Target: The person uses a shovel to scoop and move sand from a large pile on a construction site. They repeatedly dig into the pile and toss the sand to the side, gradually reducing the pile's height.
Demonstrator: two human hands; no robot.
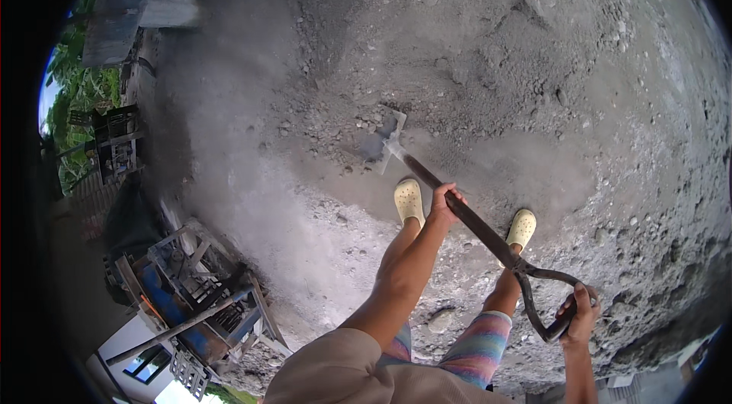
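Observation:
I hold a shovel (479, 228) with a long dark shaft and a D-shaped handle. My left hand (445, 199) is wrapped round the middle of the shaft. At the top end, my right hand (581, 315) grips the crossbar of the handle. The shovel's flat metal blade (379, 141) rests low at the grey gravelly ground, ahead and slightly left of my feet. Loose gravel (335, 125) lies at the blade's far side, and part of the blade looks covered with grey dust.
My feet in cream clogs (409, 199) stand apart on either side of the shaft. A slope of grey sand and stones (488, 45) rises ahead. At the lower left is a heap of wooden frames and scrap (200, 293); a concrete block (169, 11) lies at the upper left.

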